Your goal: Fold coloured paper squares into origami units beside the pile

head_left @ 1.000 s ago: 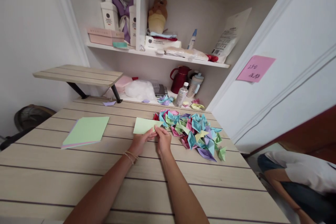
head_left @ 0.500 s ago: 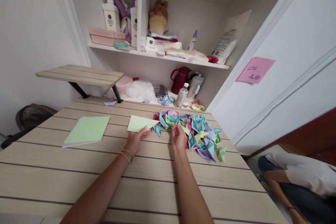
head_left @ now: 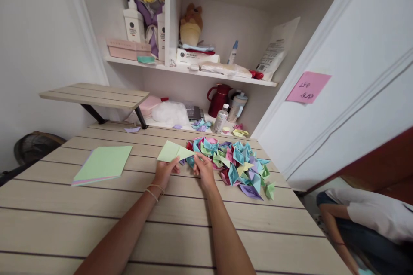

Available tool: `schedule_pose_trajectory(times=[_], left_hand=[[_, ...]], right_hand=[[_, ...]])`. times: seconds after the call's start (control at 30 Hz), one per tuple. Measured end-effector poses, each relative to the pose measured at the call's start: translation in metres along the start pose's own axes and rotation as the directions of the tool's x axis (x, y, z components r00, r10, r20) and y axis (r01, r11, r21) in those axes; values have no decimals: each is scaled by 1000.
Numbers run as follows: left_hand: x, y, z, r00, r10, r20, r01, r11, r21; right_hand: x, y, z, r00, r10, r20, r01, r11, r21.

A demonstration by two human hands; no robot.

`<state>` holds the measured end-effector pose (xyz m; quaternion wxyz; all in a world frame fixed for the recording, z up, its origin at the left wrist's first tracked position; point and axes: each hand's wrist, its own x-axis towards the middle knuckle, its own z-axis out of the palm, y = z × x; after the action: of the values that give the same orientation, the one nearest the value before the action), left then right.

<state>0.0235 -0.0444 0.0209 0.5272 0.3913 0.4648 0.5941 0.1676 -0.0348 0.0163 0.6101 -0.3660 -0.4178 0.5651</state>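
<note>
A light green sheet of paper (head_left: 170,151), folded to a point on its right side, is held above the table between my hands. My left hand (head_left: 166,171) grips its lower left edge, thumb on top. At the pointed right end, the fingers of my right hand (head_left: 204,168) pinch the tip. Just beyond my right hand lies a heap of small folded paper boats (head_left: 238,157) in blue, green, pink, purple and yellow. Left of my hands rests a stack of flat square paper (head_left: 102,162), green on top with other colours at its edge.
A small raised wooden stand (head_left: 97,94) is at the table's back left. A clear bottle (head_left: 221,119), a red jug (head_left: 218,99) and a pale tumbler (head_left: 237,107) stand behind the boats. Another person (head_left: 364,219) sits low at the right.
My right hand has moved left from beside the boats and now pinches the paper's pointed end. The green paper now shows a crease and a folded flap. The view has shifted slightly.
</note>
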Motion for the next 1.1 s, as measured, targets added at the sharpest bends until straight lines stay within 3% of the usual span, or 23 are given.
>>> schedule_pose_trajectory(times=[0.2,0.33,0.43,0.57,0.7,0.83,0.93,1.1], left_hand=[[-1,-3,1,1000,-16,2,16,995,-103],[-3,0,0,994,93,-50,-87,990,108],[-5,3,-4,975,214,-56,-198,957,214],[-5,1,-11,917,386,-105,-319,863,391],[-3,-4,-14,867,478,-138,-325,753,572],[-2,-6,-15,846,514,-138,-337,718,609],[-2,-6,-14,858,508,-74,-395,745,538],[-4,-6,-7,889,447,102,-455,832,316]], right_hand=[[1,4,3,1000,4,-30,-2,999,48],[-6,-2,2,993,-118,-24,114,986,-122],[-13,-11,0,985,-167,46,173,953,-247],[-17,-18,-4,962,-235,135,269,892,-363],[-18,-12,-3,905,-297,306,422,731,-537],[-17,-3,4,838,-310,450,531,659,-533],[-13,0,6,839,-360,409,534,690,-489],[-6,-2,-3,926,-340,165,378,846,-376]])
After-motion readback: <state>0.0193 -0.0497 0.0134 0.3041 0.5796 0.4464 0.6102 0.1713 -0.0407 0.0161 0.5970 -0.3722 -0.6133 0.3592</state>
